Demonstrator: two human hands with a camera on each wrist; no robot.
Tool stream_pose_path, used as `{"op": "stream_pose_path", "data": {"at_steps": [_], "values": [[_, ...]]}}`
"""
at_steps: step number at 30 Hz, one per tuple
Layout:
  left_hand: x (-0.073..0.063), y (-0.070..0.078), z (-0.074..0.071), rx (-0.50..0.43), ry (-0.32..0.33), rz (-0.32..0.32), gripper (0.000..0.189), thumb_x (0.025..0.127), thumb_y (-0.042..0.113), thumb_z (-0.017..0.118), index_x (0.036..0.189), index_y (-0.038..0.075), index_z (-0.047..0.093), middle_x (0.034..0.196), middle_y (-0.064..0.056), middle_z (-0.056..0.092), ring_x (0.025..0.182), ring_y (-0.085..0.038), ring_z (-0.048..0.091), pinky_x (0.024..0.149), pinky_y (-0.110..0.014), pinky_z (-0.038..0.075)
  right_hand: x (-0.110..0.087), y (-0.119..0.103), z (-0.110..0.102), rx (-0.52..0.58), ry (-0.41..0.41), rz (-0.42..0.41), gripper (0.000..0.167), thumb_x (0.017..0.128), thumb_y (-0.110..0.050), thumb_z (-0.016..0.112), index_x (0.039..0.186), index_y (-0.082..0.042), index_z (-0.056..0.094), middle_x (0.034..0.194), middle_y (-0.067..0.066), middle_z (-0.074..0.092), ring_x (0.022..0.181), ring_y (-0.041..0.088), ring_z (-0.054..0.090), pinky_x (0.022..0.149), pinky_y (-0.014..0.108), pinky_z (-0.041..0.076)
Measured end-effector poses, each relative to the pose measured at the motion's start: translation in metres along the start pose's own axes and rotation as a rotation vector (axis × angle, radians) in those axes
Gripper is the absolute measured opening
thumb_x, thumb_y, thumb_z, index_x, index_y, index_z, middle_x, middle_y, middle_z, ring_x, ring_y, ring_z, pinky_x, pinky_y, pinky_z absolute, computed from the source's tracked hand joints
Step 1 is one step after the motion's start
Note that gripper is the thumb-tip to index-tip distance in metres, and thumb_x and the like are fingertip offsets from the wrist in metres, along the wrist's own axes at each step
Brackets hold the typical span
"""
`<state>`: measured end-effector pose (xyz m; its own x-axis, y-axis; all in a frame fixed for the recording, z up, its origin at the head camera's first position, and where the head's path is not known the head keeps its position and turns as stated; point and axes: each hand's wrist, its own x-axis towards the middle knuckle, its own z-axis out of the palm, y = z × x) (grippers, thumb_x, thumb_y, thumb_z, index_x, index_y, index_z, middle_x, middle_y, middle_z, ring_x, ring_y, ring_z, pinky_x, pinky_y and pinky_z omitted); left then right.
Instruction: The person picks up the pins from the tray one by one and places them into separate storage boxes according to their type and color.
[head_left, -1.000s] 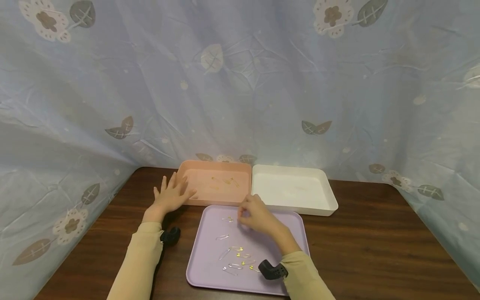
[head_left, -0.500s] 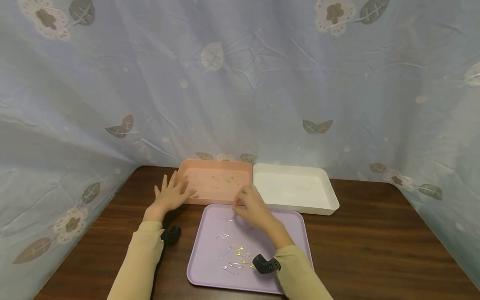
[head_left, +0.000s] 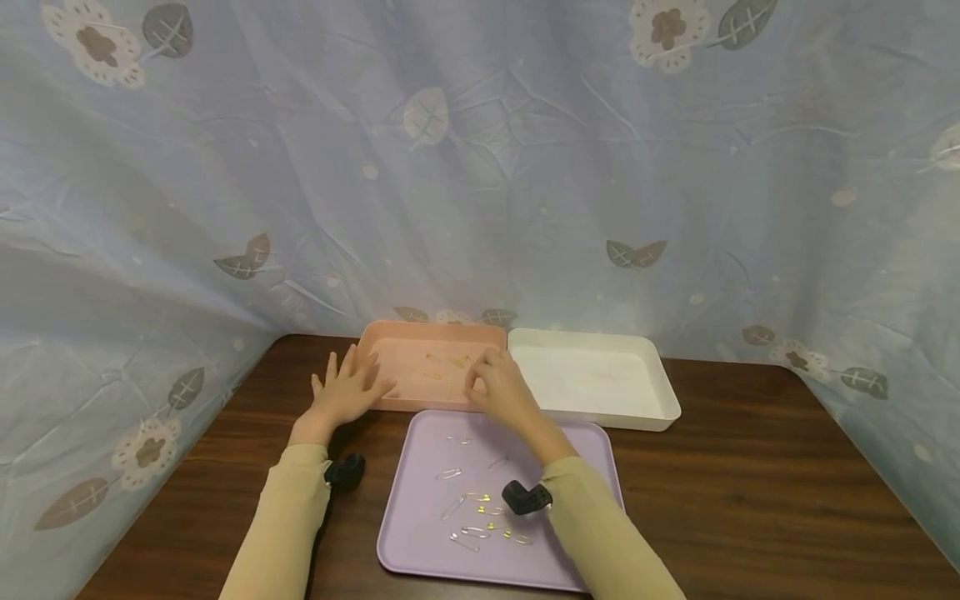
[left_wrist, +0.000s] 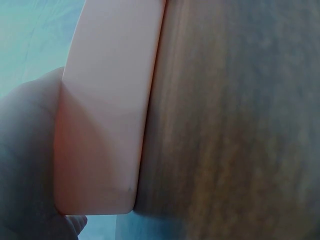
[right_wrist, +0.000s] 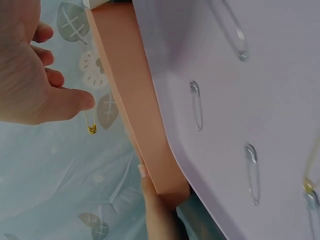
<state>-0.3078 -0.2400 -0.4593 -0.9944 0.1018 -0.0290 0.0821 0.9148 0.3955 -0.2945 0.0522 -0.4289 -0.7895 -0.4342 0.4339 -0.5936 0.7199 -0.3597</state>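
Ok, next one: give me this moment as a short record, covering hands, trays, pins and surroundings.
Right hand: pinches a gold safety pin, above the peach tray's near right part
Left hand: fingers spread, at the peach tray's left end
Peach tray: several gold pins inside
Purple tray: silver pins and gold-headed pins, scattered
White tray: right of the peach tray
Surface: dark wooden table
Backdrop: floral cloth

A gap lay over the orange tray (head_left: 405, 357) between the left hand (head_left: 343, 395), at its left end, and the right hand (head_left: 502, 387) — the right forearm (head_left: 600, 529) overhung the purple tray (head_left: 416, 525), but passage above the white tray (head_left: 588, 375) was open.
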Motion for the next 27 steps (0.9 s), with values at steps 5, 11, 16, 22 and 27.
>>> {"op": "stream_pose_path", "data": {"at_steps": [5, 11, 16, 22, 27], "values": [[0.000, 0.000, 0.000, -0.014, 0.000, -0.002, 0.083, 0.094, 0.067, 0.037, 0.158, 0.017, 0.015, 0.163, -0.023, -0.006, 0.146, -0.053, -0.014, 0.105, -0.080, -0.004, 0.012, 0.005, 0.003, -0.013, 0.007, -0.008, 0.012, 0.082, -0.011, 0.073, 0.074, -0.012, 0.065, 0.093, 0.005, 0.060, 0.095, 0.026, 0.051, 0.086, 0.044, 0.044], [0.001, 0.002, 0.001, -0.009, 0.000, 0.002, 0.083, 0.094, 0.067, 0.038, 0.158, 0.018, 0.016, 0.163, -0.022, -0.006, 0.146, -0.053, -0.014, 0.105, -0.081, -0.004, 0.024, 0.014, 0.008, -0.035, -0.002, 0.007, 0.011, 0.082, -0.012, 0.074, 0.074, -0.011, 0.066, 0.097, 0.009, 0.061, 0.104, 0.030, 0.054, 0.094, 0.049, 0.046], [0.002, 0.002, 0.000, -0.007, 0.005, 0.003, 0.083, 0.094, 0.066, 0.038, 0.157, 0.017, 0.017, 0.163, -0.023, -0.005, 0.145, -0.054, -0.013, 0.105, -0.081, -0.004, 0.032, 0.021, 0.010, -0.050, 0.008, 0.009, 0.010, 0.082, -0.011, 0.074, 0.075, -0.008, 0.068, 0.097, 0.012, 0.061, 0.121, 0.039, 0.050, 0.103, 0.052, 0.044], [0.002, 0.000, 0.001, -0.003, 0.011, 0.002, 0.084, 0.094, 0.067, 0.038, 0.157, 0.017, 0.018, 0.163, -0.023, -0.004, 0.146, -0.054, -0.013, 0.105, -0.081, -0.004, 0.041, 0.020, 0.012, -0.082, -0.022, 0.044, 0.010, 0.083, -0.014, 0.073, 0.076, -0.009, 0.067, 0.107, 0.012, 0.062, 0.127, 0.040, 0.047, 0.111, 0.052, 0.037], [0.001, 0.000, 0.002, 0.003, 0.011, 0.000, 0.084, 0.093, 0.068, 0.038, 0.157, 0.018, 0.018, 0.163, -0.022, -0.004, 0.146, -0.053, -0.013, 0.105, -0.080, -0.003, 0.048, 0.019, 0.016, -0.134, -0.030, 0.030, 0.010, 0.084, -0.015, 0.073, 0.077, -0.010, 0.067, 0.105, 0.011, 0.064, 0.117, 0.035, 0.052, 0.112, 0.048, 0.034]]}}
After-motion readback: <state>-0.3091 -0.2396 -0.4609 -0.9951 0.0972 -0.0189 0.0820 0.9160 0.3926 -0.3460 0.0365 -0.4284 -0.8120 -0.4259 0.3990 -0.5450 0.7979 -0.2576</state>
